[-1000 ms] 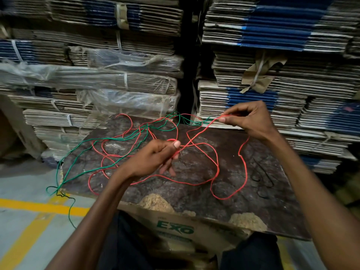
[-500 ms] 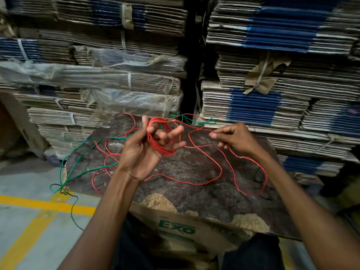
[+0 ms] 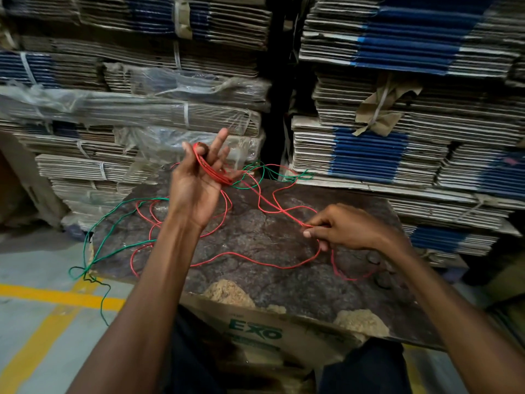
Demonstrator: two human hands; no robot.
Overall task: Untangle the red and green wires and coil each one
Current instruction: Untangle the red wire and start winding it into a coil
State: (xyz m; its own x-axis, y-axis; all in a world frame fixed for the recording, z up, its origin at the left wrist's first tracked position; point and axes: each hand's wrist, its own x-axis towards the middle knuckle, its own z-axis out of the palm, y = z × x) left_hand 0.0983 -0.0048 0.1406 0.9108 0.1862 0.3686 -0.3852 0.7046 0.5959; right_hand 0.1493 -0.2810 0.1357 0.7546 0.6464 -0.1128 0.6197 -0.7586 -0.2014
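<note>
My left hand (image 3: 199, 183) is raised above the board, palm toward me, with several turns of the red wire (image 3: 250, 255) wound around its spread fingers. From that coil the red wire runs down and right to my right hand (image 3: 346, 227), which pinches it between thumb and fingertips just above the board. More red wire lies in loose loops across the dark board (image 3: 255, 280). The green wire (image 3: 113, 211) crosses the red loops on the left, hangs off the board's left edge, and shows again at the far edge behind my left hand.
The worn board rests on a cardboard box printed EXO (image 3: 255, 332). Tall stacks of flattened cartons (image 3: 397, 109) stand close behind, some wrapped in plastic (image 3: 142, 109). Grey floor with yellow lines (image 3: 56, 298) lies to the left.
My left hand has risen and turned, the red coil still around its fingers. My right hand has dropped lower and to the right, drawing the red wire along with it.
</note>
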